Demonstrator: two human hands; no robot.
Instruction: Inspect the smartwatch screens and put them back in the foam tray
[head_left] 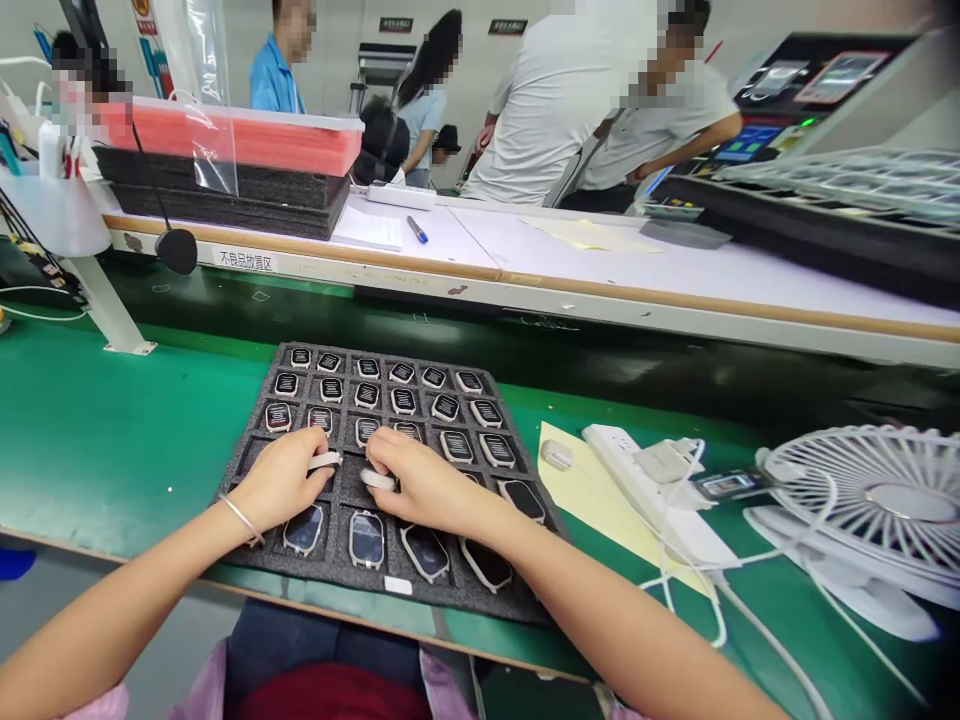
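A dark grey foam tray (341, 574) lies on the green bench with rows of smartwatch bodies (367, 540) in its compartments. Many of their screens are lit with small text. Over the tray's middle left, my left hand (281, 478) pinches a smartwatch (325, 460), seen edge-on. Opposite it, my right hand (424, 478) grips another smartwatch (377, 480), also edge-on, between thumb and fingers. The two watches are a short gap apart, above the fourth row. My hands and forearms hide some compartments behind and beneath them.
At the right are a power strip (615, 450) with cables, a yellow sheet (577, 500) and a white fan (900, 500). Black foam trays (225, 195) and a pen (417, 230) rest on the raised shelf (465, 240). Several people stand beyond it.
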